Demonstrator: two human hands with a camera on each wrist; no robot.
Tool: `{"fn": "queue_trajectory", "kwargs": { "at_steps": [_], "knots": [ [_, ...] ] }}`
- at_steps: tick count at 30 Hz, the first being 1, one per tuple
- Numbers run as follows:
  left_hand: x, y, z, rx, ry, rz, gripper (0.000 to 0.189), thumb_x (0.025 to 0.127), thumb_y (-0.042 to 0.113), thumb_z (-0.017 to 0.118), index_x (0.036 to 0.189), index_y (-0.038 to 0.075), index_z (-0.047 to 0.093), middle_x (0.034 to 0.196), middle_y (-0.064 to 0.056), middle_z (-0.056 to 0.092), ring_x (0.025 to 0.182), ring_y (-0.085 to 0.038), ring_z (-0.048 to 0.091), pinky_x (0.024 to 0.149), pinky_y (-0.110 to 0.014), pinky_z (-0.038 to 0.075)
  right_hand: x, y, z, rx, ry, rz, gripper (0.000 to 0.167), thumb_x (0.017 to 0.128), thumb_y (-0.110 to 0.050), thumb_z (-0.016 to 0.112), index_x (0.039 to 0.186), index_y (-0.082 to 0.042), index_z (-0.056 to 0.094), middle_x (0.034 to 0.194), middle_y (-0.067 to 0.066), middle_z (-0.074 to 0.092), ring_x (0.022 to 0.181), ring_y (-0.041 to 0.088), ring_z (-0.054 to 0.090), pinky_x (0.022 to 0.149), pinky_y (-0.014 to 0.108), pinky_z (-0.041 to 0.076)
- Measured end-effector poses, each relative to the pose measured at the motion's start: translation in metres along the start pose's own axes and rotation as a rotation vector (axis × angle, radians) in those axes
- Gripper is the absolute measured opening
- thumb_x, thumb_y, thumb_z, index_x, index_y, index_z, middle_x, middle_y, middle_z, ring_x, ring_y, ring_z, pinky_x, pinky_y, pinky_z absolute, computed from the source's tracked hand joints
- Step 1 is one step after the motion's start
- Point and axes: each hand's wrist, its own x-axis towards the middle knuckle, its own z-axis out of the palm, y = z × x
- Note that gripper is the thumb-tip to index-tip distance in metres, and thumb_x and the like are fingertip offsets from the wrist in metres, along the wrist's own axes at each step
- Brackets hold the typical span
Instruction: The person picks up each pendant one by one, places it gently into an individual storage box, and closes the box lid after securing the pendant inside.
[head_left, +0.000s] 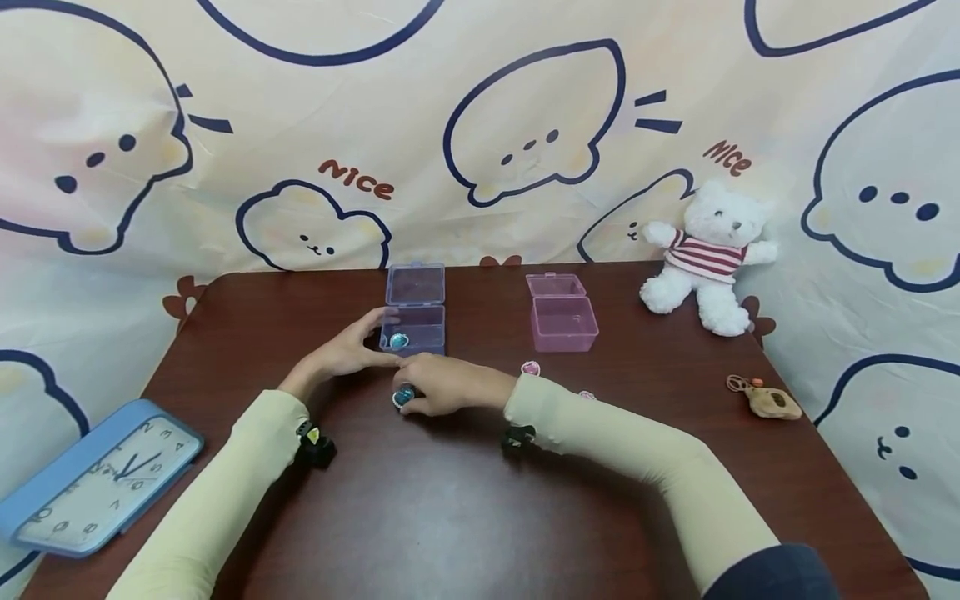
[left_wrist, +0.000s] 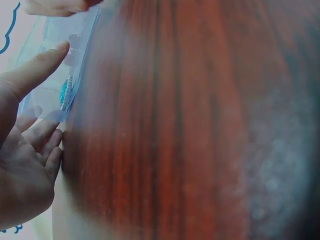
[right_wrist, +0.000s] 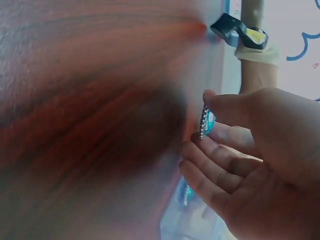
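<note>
A clear bluish-purple plastic box [head_left: 427, 336] stands toward the back of the table with its lid tipped back. My left hand [head_left: 348, 347] holds it at the left side, thumb along the front and fingers around the side. Inside lies a round teal jewelled piece [head_left: 398, 341] with a beaded silver edge. Just in front of the box, my right hand [head_left: 442, 383] pinches a second teal jewelled piece [right_wrist: 206, 122] between thumb and fingertips. In the right wrist view this piece is seen edge-on, with its silver beaded rim showing.
A pink box [head_left: 565, 325] with its lid tipped back stands right of the purple one. Two pink jewelled pieces, one round [head_left: 531, 367], lie near the right sleeve. A white teddy bear [head_left: 708, 258], a tan pouch [head_left: 774, 403] and a blue clock [head_left: 112, 479] are around the edges.
</note>
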Motion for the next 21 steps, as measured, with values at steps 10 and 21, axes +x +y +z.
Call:
{"fn": "queue_trajectory", "kwargs": {
  "at_steps": [10,21],
  "knots": [
    [0.001,0.002,-0.002,-0.009,0.005,-0.025,0.089,0.091,0.024,0.080,0.161,0.012,0.025,0.169,-0.015,0.027,0.159,-0.041,0.016,0.124,-0.070,0.015,-0.014,0.016,-0.032,0.069,0.100,0.080,0.034,0.099,-0.026,0.071,0.125,-0.004,0.071,0.117,0.008,0.070,0.107,0.017,0.066,0.095,0.029,0.056],
    [-0.001,0.000,-0.001,-0.030,0.003,-0.052,0.092,0.090,0.023,0.081,0.161,0.011,0.024,0.168,-0.017,0.028,0.159,-0.041,0.016,0.125,-0.067,0.016,-0.020,0.031,-0.059,0.091,0.165,0.203,0.036,0.099,-0.024,0.071,0.128,-0.003,0.070,0.118,0.011,0.069,0.106,0.023,0.069,0.092,0.033,0.059]
  ]
}}
